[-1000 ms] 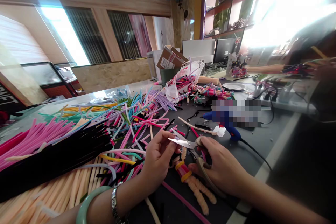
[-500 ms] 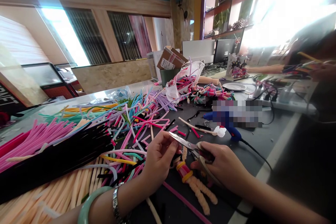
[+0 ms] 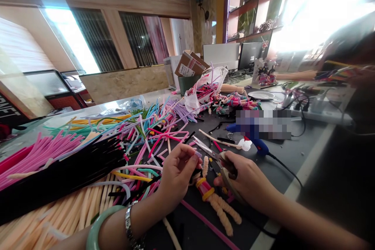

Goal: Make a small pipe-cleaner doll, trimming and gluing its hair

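My left hand (image 3: 178, 172) is closed, its thumb and forefinger pinching a small lilac piece (image 3: 198, 155) that looks like chenille stem. In my right hand (image 3: 246, 174) are scissors (image 3: 209, 150), their blades pointing left just past my left fingertips. Below and between the hands is a chenille-stem doll (image 3: 206, 189) with peach limbs, a pink-red body and yellow bands. Its head end is dark and partly hidden by my left hand; whether my lower fingers touch it I cannot tell. A pink stem (image 3: 205, 224) lies on the dark tabletop beside the doll.
Bundles of black (image 3: 67, 168), peach (image 3: 67, 213) and pink stems (image 3: 52, 148) lie at left, with loose cut pieces ahead. A blue glue gun (image 3: 258, 142) with a cord lies at right. Finished dolls (image 3: 234, 101) are farther back. Another person's hand (image 3: 363, 78) is at far right.
The scissors have drawn slightly right and down, away from my left fingertips. The lilac piece now shows between my left fingers, and the doll's raised arm shows more fully.
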A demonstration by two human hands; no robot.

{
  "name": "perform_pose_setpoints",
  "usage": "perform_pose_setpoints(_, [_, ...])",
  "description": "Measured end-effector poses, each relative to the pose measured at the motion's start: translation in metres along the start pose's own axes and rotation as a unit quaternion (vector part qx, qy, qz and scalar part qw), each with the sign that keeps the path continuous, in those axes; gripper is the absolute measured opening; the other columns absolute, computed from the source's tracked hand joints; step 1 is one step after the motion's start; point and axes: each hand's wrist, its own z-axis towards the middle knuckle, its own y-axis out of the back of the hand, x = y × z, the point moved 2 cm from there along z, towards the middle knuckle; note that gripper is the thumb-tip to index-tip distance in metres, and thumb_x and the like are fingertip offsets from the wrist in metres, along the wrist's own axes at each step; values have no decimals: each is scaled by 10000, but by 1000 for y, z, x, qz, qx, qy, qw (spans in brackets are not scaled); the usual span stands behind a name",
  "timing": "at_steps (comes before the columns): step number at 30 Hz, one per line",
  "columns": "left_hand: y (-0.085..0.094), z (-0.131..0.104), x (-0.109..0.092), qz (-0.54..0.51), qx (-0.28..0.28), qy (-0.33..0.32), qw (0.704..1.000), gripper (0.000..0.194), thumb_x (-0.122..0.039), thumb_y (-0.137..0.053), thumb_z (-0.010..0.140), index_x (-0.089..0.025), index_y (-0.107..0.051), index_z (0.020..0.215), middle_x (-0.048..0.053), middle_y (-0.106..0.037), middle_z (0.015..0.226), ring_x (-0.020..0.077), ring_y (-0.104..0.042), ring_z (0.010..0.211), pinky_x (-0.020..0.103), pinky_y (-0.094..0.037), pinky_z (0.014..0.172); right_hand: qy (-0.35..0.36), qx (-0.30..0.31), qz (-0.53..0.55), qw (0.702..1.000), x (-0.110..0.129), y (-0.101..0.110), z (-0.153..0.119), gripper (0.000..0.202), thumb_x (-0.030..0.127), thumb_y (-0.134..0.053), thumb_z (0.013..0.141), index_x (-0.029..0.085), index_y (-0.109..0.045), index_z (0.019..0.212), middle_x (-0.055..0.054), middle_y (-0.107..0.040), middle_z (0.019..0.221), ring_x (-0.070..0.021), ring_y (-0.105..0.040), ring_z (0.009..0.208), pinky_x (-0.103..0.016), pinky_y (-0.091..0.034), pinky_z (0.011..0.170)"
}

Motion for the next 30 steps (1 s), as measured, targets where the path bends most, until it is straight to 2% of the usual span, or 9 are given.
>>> perform_pose_setpoints(4, [0,1,0,-8,-1,-13,1000,121,-268,-618,817,-173,-547,832,-17,-600,687,99,-597,613,206,-489,573,-12,12,37,999,0,1,0,351,459,-639,737,203,-458,894,-61,-584,899,-220,-531,797,-336,-431,703])
perform_pose_setpoints(9, [1,0,0,7,2,-17,1000,171,-275,-601,825,-176,-607,964,-7,-608,696,113,-605,626,223,-493,577,-15,15,46,999,-1,0,0,345,463,-634,747,204,-457,891,-56,-579,885,-224,-532,789,-348,-434,704])
perform_pose_setpoints(21, [0,0,0,-66,-12,15,998,127,-238,-666,762,-163,-567,787,-17,-601,690,99,-590,613,212,-489,586,7,19,15,1000,2,0,-1,336,453,-641,746,212,-436,860,-48,-567,869,-214,-526,768,-338,-437,681])
perform_pose_setpoints(26, [0,0,1,-80,-22,20,996,193,-270,-710,727,-164,-558,782,-14,-615,685,102,-591,612,220,-499,597,49,-3,-6,999,2,-1,-3,351,437,-640,733,197,-491,940,-80,-588,934,-239,-547,828,-364,-450,722])
perform_pose_setpoints(30, [0,1,3,-105,-21,17,994,219,-274,-727,720,-166,-559,813,-10,-624,729,104,-605,632,214,-499,599,52,2,-7,999,1,-3,-4,370,439,-648,733,193,-496,965,-88,-585,959,-248,-550,848,-377,-451,742])
